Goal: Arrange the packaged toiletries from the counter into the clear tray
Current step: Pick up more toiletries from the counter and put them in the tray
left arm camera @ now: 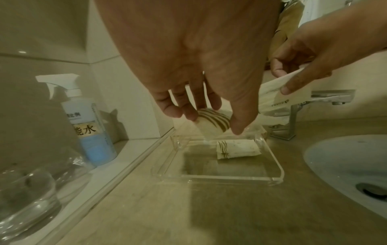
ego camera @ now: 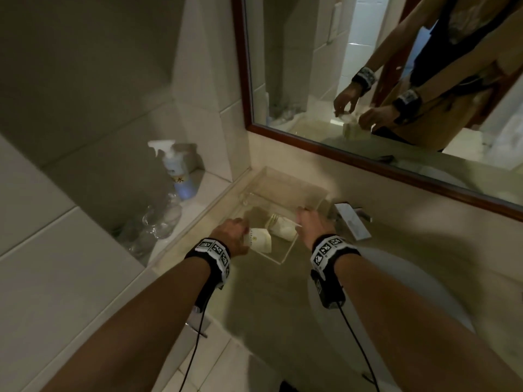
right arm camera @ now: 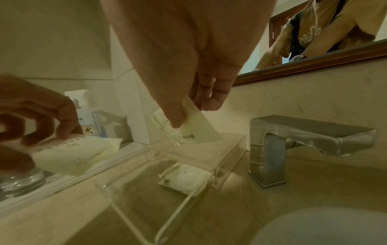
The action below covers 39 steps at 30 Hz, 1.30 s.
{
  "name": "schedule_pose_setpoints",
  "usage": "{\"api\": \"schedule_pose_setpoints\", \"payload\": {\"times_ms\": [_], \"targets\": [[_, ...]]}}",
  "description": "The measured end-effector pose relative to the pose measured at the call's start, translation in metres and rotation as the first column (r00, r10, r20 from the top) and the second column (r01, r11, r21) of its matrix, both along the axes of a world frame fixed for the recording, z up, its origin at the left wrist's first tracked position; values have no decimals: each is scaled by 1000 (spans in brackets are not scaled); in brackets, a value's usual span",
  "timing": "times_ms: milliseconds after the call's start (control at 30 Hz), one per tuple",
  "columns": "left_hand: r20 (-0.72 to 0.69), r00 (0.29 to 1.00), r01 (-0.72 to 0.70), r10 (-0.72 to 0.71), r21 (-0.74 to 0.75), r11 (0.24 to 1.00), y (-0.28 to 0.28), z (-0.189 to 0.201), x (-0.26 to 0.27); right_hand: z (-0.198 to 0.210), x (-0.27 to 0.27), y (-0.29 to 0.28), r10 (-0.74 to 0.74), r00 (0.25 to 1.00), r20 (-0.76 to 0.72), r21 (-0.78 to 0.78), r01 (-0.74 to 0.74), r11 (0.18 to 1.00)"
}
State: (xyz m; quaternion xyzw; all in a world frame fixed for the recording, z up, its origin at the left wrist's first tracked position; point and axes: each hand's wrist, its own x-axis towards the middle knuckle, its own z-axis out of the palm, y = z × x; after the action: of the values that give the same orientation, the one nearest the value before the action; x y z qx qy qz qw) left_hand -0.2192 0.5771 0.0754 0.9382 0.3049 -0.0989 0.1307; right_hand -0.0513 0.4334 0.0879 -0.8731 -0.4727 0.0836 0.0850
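Observation:
The clear tray [ego camera: 278,260] sits on the counter between the ledge and the tap, with one white packet [ego camera: 283,228] lying inside near its right wall. My left hand [ego camera: 240,236] hovers over the tray's near left part and pinches a white brown-striped packet [left arm camera: 209,127] between thumb and fingers. My right hand [ego camera: 304,219] is above the tray's far right side. It pinches a flat white packet [right arm camera: 201,131] with a serrated edge, hanging down over the tray's back wall [right arm camera: 188,149]. The packet in the tray [left arm camera: 238,149] lies flat and untouched.
A spray bottle [ego camera: 177,171] and clear glassware [ego camera: 158,222] stand on the raised ledge to the left. A chrome tap [ego camera: 351,222] rises just right of the tray, with the white basin [ego camera: 396,292] beside it. A framed mirror [ego camera: 368,80] hangs behind.

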Motion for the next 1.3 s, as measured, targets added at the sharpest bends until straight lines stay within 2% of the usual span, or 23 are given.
{"api": "schedule_pose_setpoints", "payload": {"times_ms": [167,267,367,667,867,1033,1133,1300], "targets": [[-37,996,87,-87,-7,996,0,-11,34,-4,31,0,-49,996,-68,-62,45,997],[-31,990,140,-139,10,990,5,-20,53,-11,44,-1,-83,989,-122,-41,79,996],[-31,980,200,-199,25,980,12,-26,73,-22,53,-7,-138,984,-111,-21,137,990],[-148,932,331,-331,-26,943,46,-57,113,-32,73,3,-341,934,-108,-35,339,940],[-176,876,450,-449,-40,892,67,-75,128,-42,68,14,-396,915,-74,-21,395,918],[-109,835,547,-540,45,836,71,-92,131,-49,64,19,-447,893,-60,-35,446,895],[-78,784,620,-616,106,777,68,-100,132,-53,59,20,-459,887,-54,-32,458,888],[-12,788,614,-616,80,785,66,-104,132,-55,52,23,-495,867,-51,-34,494,869]]}}
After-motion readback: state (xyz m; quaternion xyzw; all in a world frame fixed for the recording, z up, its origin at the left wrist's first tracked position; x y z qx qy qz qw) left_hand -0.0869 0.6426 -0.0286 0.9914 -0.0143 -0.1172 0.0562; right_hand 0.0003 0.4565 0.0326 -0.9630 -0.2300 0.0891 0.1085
